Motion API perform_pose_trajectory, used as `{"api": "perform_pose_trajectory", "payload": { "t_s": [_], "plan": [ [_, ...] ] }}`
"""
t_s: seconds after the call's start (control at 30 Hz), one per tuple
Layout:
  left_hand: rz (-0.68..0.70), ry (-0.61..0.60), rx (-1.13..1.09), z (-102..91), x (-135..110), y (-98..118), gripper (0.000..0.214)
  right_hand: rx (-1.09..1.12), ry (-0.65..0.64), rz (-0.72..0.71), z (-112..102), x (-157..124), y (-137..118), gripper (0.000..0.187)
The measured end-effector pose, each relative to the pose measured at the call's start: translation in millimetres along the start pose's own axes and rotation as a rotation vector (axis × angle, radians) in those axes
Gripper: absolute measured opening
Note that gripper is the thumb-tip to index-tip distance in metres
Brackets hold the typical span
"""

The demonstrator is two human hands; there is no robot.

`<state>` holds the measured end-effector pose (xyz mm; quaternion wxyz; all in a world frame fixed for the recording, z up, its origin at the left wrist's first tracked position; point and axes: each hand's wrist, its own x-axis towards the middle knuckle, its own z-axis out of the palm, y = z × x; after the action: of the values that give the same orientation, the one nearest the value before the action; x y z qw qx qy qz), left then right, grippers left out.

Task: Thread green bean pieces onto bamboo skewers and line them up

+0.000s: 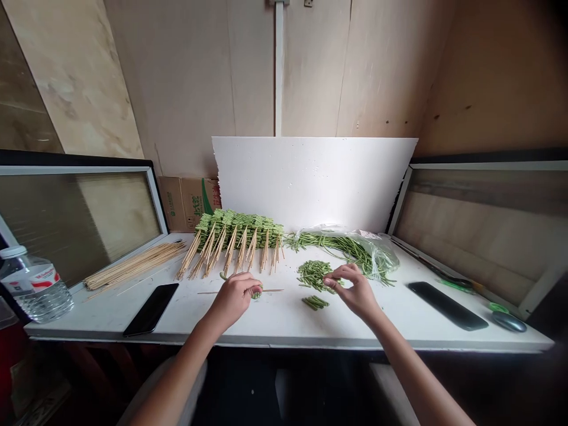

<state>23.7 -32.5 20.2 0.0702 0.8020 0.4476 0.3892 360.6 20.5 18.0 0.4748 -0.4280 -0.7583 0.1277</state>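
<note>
My left hand (235, 299) is closed around a thin bamboo skewer (273, 290) that lies level just above the white table. Short green bean pieces (256, 294) show at its fingertips, and one end pokes out behind the knuckles. My right hand (352, 288) is pinched, thumb against fingers, at the right edge of a loose pile of cut green beans (314, 273). Whatever is between those fingertips is too small to make out. Nearer to me lies a small bunch of cut bean pieces (315, 303).
Stacked bean skewers (239, 231) stand at the back, sticks towards me. Bare skewers (133, 266), a phone (151, 309) and a water bottle (35, 287) are on the left. Long beans (350, 245) in a plastic bag lie back right. A black device (446, 305) and mouse (509, 321) sit right.
</note>
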Motion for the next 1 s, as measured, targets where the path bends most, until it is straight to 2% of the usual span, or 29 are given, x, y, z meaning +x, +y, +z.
{"api": "perform_pose_trajectory", "payload": {
  "t_s": [0.1,0.27,0.4,0.6,0.77,0.9,1.0],
  "plan": [
    [-0.034,-0.004,-0.01,6.0,0,-1,0.029,-0.121,-0.075,0.105,12,-5,23,0.047],
    [-0.048,-0.068,0.023,26.2,-4,4,0.04,-0.243,-0.139,0.077,42,-19,37,0.046],
    [-0.024,-0.1,0.038,26.3,-5,7,0.052,-0.264,-0.137,0.078,44,-20,39,0.051],
    [0.046,-0.082,-0.008,27.3,-4,13,0.049,-0.157,-0.142,0.157,38,-16,39,0.063],
    [0.091,-0.013,-0.119,35.6,-4,13,0.043,-0.054,-0.132,0.155,31,-13,15,0.063],
    [0.123,0.021,-0.121,43.8,-6,19,0.043,0.151,-0.258,0.058,40,-20,-25,0.045],
    [0.147,0.003,-0.136,47.1,-7,26,0.042,0.219,-0.27,-0.049,51,-28,-47,0.034]
  ]
}}
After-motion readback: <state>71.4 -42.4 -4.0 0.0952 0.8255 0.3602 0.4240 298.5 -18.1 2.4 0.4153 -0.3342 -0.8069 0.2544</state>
